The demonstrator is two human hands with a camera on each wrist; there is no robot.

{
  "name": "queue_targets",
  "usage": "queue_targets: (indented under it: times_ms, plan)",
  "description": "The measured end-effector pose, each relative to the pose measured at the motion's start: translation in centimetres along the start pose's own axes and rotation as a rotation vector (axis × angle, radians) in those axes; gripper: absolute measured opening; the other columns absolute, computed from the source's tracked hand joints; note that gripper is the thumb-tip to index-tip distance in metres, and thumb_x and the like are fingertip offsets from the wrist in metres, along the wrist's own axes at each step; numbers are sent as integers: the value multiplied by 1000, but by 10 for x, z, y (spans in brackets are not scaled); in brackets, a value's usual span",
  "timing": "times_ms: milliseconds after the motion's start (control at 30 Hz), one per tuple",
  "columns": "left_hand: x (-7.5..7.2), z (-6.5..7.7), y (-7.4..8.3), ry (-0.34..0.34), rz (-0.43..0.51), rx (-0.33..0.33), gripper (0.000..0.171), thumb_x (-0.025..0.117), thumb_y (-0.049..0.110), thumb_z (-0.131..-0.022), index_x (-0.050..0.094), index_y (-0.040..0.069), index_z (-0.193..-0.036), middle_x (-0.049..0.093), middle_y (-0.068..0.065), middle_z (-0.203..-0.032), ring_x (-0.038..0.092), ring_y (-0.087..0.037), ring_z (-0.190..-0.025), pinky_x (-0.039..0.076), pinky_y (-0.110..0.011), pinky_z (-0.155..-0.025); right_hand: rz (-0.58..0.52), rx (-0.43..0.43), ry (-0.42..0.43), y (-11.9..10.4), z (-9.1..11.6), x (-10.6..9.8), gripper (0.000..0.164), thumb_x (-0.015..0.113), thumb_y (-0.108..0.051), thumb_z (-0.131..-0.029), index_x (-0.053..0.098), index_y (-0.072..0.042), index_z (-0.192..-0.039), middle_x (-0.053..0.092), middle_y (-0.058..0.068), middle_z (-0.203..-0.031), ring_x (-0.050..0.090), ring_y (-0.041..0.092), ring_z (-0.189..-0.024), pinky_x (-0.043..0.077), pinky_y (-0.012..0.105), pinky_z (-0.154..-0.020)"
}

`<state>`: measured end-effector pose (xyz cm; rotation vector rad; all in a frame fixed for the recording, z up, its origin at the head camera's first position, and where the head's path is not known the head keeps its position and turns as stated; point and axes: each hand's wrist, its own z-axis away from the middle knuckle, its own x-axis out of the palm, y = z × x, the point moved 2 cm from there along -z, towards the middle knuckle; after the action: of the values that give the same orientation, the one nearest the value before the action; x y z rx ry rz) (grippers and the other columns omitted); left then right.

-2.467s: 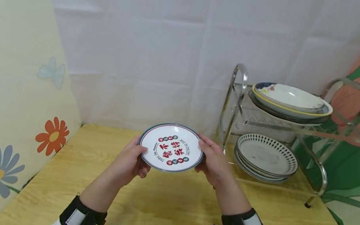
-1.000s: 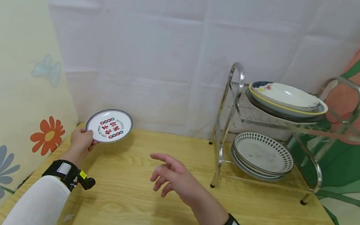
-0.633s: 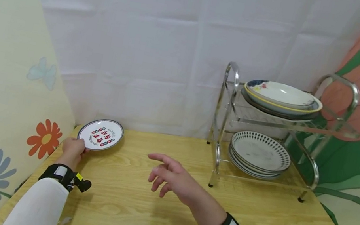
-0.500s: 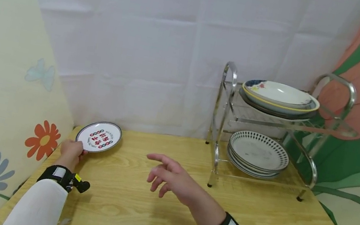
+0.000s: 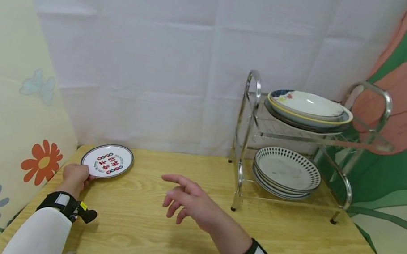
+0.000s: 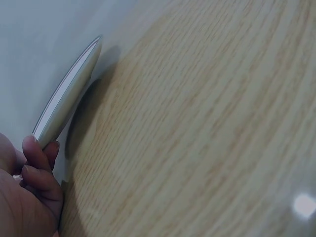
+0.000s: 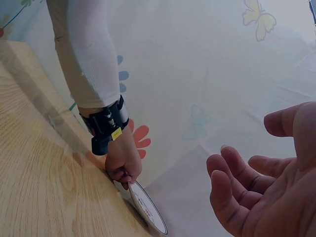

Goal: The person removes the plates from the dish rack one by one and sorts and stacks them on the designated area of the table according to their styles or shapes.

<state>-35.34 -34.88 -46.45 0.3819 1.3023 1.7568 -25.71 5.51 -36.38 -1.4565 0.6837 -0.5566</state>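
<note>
One plate (image 5: pixel 107 161) is sitting lower and farther left than 2.5 s ago, when both hands were on it mid-desk. Now only my left hand (image 5: pixel 75 176) is gripping it, pinching the near rim. Right hand (image 5: pixel 190 199) is hanging free over the desk (image 5: pixel 136 228), fingers loosely spread, holding nothing, pose matching 1 s ago. Plate is hovering just above the far-left corner, near the white sheet (image 5: pixel 148 44); left wrist view is showing a gap and dark shadow under it. Can't tell if any rim is touching.

Materials: plate is showing glossy white, round, dark rim line, red lettering. Desk is showing pale wood grain. Shiny tubular metal rack (image 5: pixel 295 138) is carrying white dishes (image 5: pixel 309 104) up top, dark-patterned round plates (image 5: pixel 287 169) stacking below.
</note>
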Motion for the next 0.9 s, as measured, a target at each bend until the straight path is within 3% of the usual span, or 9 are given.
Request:
queue_targets:
  times_ms: [267,667,900]
  plan:
    - [6,2,1,-7,-47,9,42,43,8,-104,41,-4,-144,59,-11,-84,58,-19,-64,49,-28,-58,-18,5,11,5,2,0,51,54,-25,-104,45,-20,-153,65,4,-98,68,18,-80,54,30,-63]
    - [-4,5,8,-21,-151,-16,42,46,3,-98,46,-13,-137,57,-7,-66,56,-19,-59,47,-26,-57,-14,38,1,15,-9,7,48,55,-24,-104,48,-20,-152,67,2,-94,68,16,-76,54,27,-59]
    - [-6,10,11,-6,-269,43,44,48,4,-94,47,-18,-132,58,-6,-61,59,-17,-53,48,-25,-55,-7,19,-31,16,-8,8,49,54,-25,-106,45,-18,-154,67,0,-92,68,13,-74,53,26,-58]
